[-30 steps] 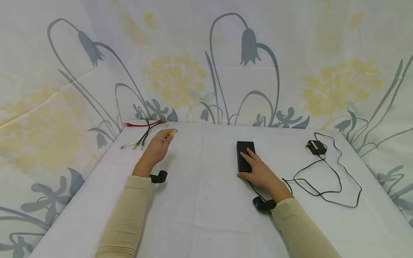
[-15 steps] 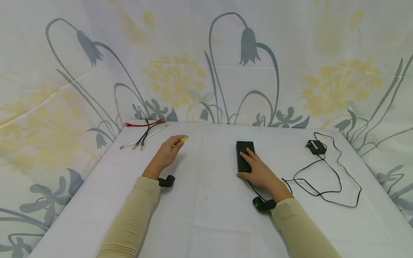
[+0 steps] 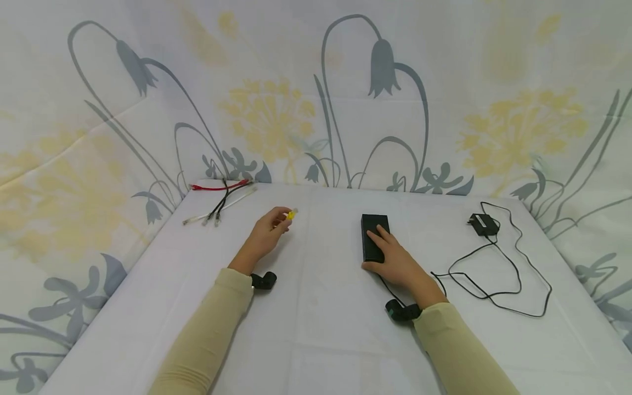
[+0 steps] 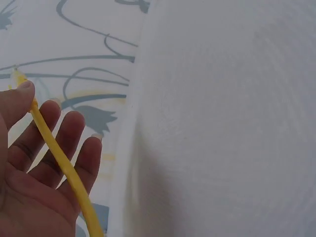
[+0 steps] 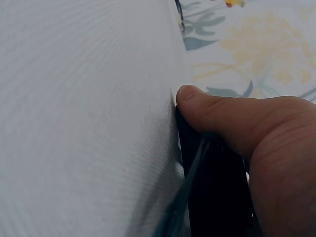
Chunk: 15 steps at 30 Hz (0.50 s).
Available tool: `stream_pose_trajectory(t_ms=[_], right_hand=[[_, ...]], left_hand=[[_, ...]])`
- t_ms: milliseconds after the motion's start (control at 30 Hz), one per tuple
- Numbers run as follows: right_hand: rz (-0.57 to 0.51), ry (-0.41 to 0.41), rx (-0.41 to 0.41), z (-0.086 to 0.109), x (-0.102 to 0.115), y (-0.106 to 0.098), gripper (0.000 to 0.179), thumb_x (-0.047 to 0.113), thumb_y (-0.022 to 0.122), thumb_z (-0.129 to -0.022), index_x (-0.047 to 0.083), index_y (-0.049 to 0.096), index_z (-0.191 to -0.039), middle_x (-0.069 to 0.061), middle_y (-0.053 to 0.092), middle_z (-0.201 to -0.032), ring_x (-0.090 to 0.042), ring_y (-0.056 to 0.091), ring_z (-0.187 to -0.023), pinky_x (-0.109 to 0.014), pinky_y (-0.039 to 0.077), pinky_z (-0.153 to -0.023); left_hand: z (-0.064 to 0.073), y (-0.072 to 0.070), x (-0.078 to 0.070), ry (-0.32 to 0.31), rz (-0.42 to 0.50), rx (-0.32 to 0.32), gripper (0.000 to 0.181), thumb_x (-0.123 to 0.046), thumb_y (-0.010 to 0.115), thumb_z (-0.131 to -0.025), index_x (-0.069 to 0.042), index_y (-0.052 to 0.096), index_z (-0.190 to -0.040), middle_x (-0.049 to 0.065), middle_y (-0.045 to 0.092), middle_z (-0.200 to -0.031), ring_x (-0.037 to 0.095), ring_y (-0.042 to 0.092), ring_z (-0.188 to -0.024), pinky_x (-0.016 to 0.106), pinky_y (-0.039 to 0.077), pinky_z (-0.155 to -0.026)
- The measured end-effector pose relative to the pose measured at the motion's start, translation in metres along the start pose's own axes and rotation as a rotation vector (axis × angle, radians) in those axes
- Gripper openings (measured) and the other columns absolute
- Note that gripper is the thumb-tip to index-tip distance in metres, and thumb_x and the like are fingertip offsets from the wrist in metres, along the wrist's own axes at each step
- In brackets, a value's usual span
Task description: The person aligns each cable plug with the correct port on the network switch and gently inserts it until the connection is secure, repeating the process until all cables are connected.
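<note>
My left hand is raised over the left-middle of the table and pinches a yellow network cable between thumb and forefinger, close to its clear plug. The cable slants down across the palm, and the other fingers are loosely bent. My right hand rests on a flat black box, its fingers spread across the top. In the right wrist view the thumb lies over the box's near edge, and a dark cord runs from that side. The far side of the box is not visible there.
Several short cables, among them a red cable and a white cable, lie at the far left of the table. A black power adapter sits at the right with its cord looped. Patterned cloth hangs behind the table.
My left hand has moved right and slightly toward me, away from the cable pile, carrying the yellow network cable. The right hand and the black box have stayed in place.
</note>
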State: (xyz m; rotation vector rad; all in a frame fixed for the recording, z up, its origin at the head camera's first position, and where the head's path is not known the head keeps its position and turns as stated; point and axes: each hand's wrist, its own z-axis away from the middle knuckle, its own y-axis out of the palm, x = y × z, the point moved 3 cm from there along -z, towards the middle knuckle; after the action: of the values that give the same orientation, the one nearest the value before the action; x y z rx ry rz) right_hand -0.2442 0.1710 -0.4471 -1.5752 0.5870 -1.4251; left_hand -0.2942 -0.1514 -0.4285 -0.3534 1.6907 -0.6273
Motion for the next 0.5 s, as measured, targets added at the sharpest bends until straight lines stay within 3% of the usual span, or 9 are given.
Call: stream_pose_trajectory(t_ms=[500], right_hand=[[-0.009,-0.008,-0.001,0.0,-0.002,0.0,0.084,0.046,0.067,-0.088,0.019,0.024,-0.155,-0.01,0.006,-0.164,-0.043,0.012,-0.148,-0.065,0.024,-0.111]], left_hand=[[-0.008,0.022,-0.009,-0.052,-0.003,0.116,0.03,-0.026,0.052,-0.101,-0.02,0.057,-0.129,0.01,0.062,-0.115,0.02,0.059,-0.092,0.03,0.047,-0.077]])
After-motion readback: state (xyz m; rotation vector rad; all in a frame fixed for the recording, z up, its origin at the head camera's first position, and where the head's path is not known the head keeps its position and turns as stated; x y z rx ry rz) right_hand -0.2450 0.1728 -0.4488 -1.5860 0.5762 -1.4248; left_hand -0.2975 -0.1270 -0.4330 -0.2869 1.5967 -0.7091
